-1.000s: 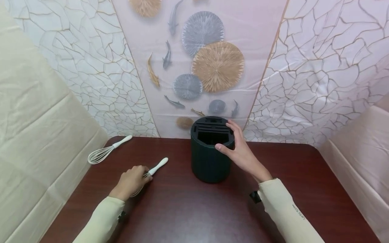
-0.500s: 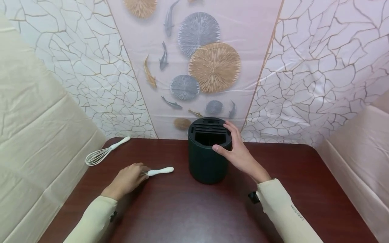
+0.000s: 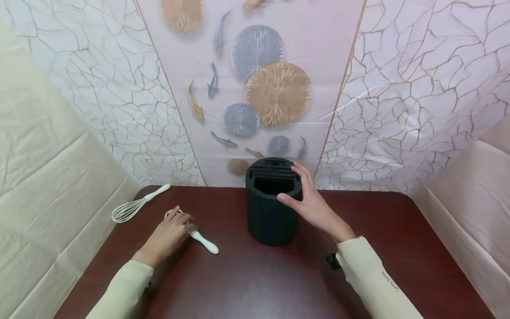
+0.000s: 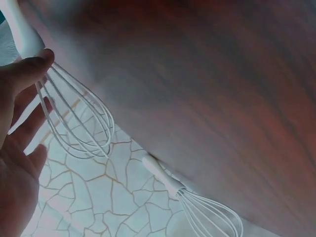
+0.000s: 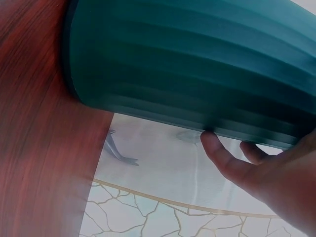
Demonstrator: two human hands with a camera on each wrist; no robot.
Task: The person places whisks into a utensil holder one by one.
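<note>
My left hand (image 3: 165, 235) holds a white whisk (image 3: 205, 243) where the wires meet the handle. The handle points toward the front right, and the fingers hide part of the wire loops. In the left wrist view the thumb presses on the neck of this whisk (image 4: 27, 39). A dark green cylindrical utensil holder (image 3: 271, 219) with a slotted black top stands upright on the table. My right hand (image 3: 316, 208) grips its upper right side, thumb at the front rim and fingers toward the back. The right wrist view shows fingertips against the ribbed wall of the holder (image 5: 197, 64).
A second white whisk (image 3: 159, 192) lies at the table's back left corner, wires toward the left edge. The dark red-brown table (image 3: 255, 283) ends at a patterned cloth backdrop (image 3: 239, 146), with beige cloth (image 3: 48, 177) at the left.
The whisk in my left hand has turned, its handle swinging from the back right round to the front right. My right hand stays on the utensil holder.
</note>
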